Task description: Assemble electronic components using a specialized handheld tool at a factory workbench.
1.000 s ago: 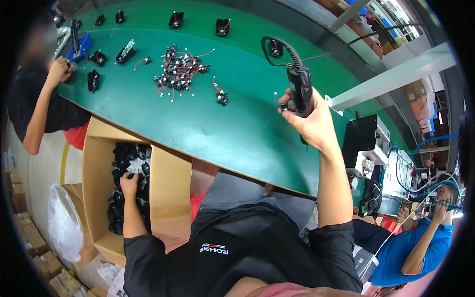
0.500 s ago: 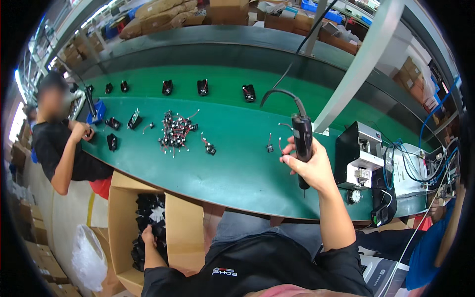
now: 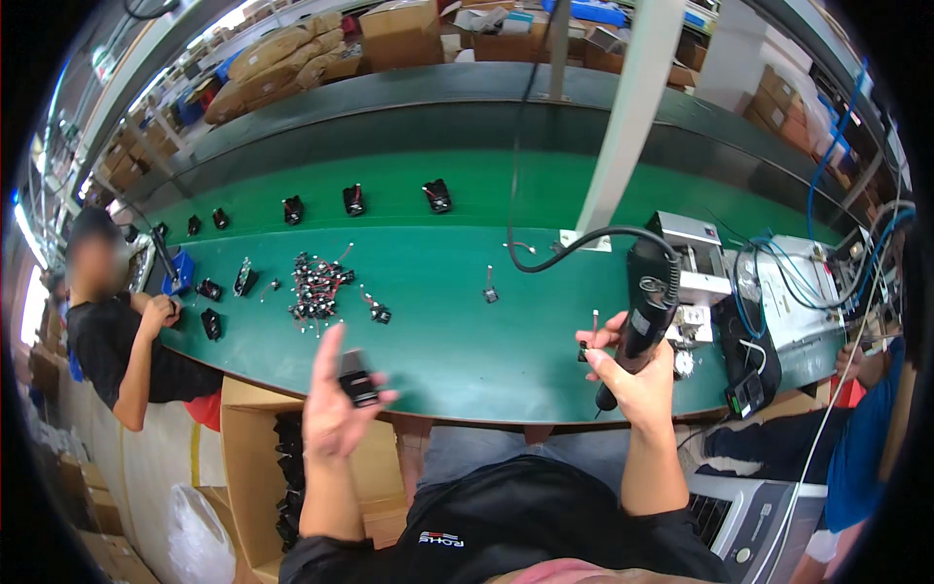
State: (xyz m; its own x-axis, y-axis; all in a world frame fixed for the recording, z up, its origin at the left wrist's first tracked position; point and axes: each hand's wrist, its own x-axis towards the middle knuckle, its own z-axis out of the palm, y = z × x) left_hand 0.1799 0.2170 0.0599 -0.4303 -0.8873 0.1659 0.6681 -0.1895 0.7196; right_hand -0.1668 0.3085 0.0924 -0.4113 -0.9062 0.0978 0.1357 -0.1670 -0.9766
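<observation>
Over the front edge of the green table, my left hand (image 3: pixel 334 414) holds a black plastic housing (image 3: pixel 357 382) between thumb and palm, its fingers stretched out. My right hand (image 3: pixel 637 380) is wrapped round a black electric screwdriver (image 3: pixel 649 316), its tip pointing down and its coiled cable rising from the top. Between the thumb and fingertips of that same hand is a small black part with a wire (image 3: pixel 584 350). Another small wired part (image 3: pixel 490 294) lies on the table, left of the screwdriver. A pile of small wired parts (image 3: pixel 316 287) sits farther left.
Black housings (image 3: pixel 437 197) stand in a row along the green strip (image 3: pixel 564 200) behind the table. At right are a black-and-silver machine (image 3: pixel 696 258) and cables. An open carton (image 3: pixel 248 487) holds black housings below left. Co-workers sit at both sides; a white post (image 3: pixel 632 117) rises behind.
My left hand has come up out of the carton with a black housing. My right hand has shifted right and down with the screwdriver and small part. The view has turned slightly.
</observation>
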